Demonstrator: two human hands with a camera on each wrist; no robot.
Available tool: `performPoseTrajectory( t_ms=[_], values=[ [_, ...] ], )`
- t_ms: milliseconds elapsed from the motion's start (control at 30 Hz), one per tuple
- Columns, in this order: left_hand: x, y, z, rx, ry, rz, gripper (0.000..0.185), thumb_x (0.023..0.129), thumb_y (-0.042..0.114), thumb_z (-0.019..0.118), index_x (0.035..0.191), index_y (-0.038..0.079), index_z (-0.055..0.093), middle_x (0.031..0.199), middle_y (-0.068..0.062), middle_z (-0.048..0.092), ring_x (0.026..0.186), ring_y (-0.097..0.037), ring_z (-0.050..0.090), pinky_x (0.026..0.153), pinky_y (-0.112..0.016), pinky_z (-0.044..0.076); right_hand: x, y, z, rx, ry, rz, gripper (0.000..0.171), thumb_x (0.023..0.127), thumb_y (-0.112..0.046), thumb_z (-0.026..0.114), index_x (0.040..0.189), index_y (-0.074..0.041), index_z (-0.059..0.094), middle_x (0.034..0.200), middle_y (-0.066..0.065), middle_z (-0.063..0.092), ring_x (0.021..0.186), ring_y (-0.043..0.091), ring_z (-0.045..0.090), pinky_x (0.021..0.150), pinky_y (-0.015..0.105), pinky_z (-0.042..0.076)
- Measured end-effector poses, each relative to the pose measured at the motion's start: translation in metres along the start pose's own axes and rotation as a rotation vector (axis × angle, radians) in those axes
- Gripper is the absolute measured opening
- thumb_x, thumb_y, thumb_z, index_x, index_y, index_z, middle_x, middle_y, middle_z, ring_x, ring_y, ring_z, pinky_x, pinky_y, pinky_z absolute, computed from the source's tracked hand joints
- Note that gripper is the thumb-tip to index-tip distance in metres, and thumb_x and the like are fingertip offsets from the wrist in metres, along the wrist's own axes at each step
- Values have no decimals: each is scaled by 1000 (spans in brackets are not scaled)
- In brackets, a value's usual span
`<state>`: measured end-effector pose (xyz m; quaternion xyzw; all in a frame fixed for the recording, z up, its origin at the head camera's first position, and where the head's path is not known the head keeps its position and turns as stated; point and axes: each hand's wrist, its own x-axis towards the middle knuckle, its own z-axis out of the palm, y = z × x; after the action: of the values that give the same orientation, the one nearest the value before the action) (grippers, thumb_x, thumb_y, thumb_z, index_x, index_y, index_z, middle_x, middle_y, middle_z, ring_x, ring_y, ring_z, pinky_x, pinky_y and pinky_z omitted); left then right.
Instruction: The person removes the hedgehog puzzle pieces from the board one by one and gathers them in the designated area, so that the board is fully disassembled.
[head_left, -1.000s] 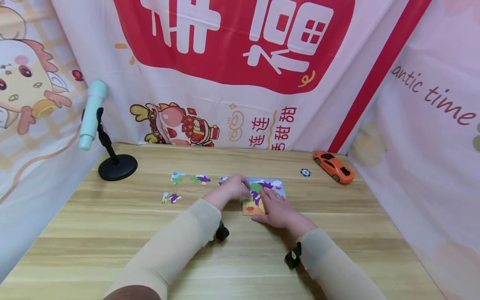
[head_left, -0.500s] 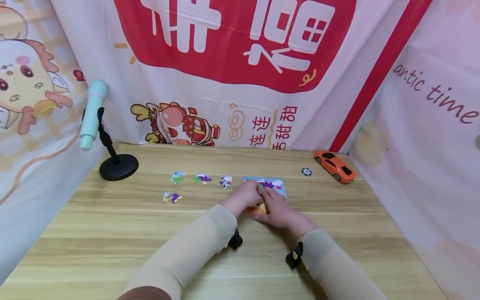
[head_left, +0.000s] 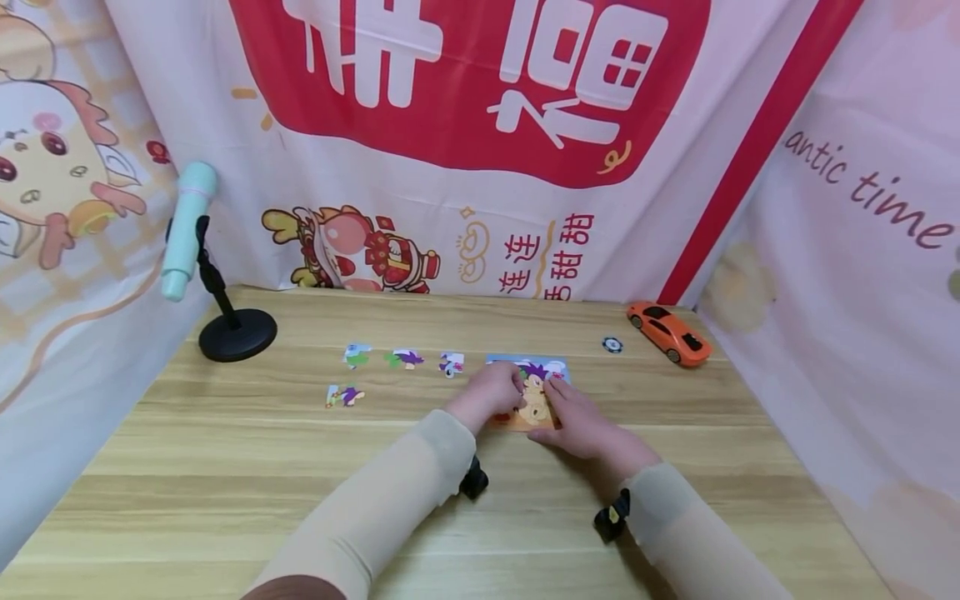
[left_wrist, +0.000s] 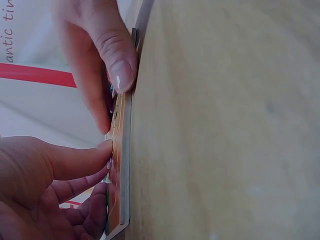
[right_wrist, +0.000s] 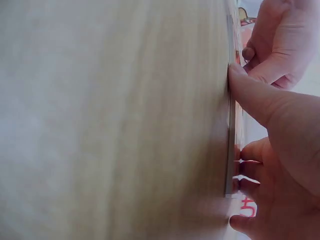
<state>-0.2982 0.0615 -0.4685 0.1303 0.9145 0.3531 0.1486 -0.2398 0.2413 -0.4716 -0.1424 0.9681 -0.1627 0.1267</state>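
A flat jigsaw puzzle board (head_left: 537, 408) with a cartoon picture lies on the table in the head view. My left hand (head_left: 492, 390) is over its left part, with bent fingers and thumb pinching at a puzzle piece that the hand mostly hides. In the left wrist view, the left thumb (left_wrist: 97, 157) meets the board's face. My right hand (head_left: 588, 423) rests on the board's right side, fingers fairly straight, thumb at the near edge. The right wrist view shows the right thumb (right_wrist: 247, 85) against that edge.
Loose puzzle pieces lie left of the board: one (head_left: 452, 363), another (head_left: 405, 358), a third (head_left: 356, 355) and a lower one (head_left: 345, 396). A round chip (head_left: 612, 344) and an orange toy car (head_left: 670, 335) sit right. A mint microphone (head_left: 189, 229) stands at left.
My left hand has come right and down onto the board, uncovering the loose piece nearest it. The right hand has slid to the right, baring more of the picture.
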Motion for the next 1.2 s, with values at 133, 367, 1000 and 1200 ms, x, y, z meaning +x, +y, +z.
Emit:
performPoseTrajectory(
  t_ms=[133,367,1000,1200],
  values=[
    [0,-1,-1,-17,0,-10,17,85,15,77,84,13,60,82,-3,59,67,-18,55,58,-31,46,0,1,2,-2,2,-2,92,93,-57,59,156,-3,19,162,15,13,148,33,11,116,51,15],
    [0,-2,-2,-26,1,-6,17,86,16,76,85,14,60,83,-3,59,68,-17,55,58,-31,46,1,-1,2,24,3,9,92,93,-55,60,156,-4,19,162,15,13,148,34,10,115,54,14],
    [1,-3,1,-41,7,27,18,86,16,77,84,13,59,81,-3,59,64,-17,56,57,-30,46,0,-3,0,10,-4,12,70,104,-41,46,156,-3,20,161,18,15,148,35,11,115,54,13],
    [0,-3,0,-48,2,23,16,88,16,76,85,13,60,83,-3,59,65,-17,56,57,-30,46,2,-3,1,1,-9,35,69,104,-39,48,157,-5,19,162,16,16,148,34,12,115,54,14]
  ],
)
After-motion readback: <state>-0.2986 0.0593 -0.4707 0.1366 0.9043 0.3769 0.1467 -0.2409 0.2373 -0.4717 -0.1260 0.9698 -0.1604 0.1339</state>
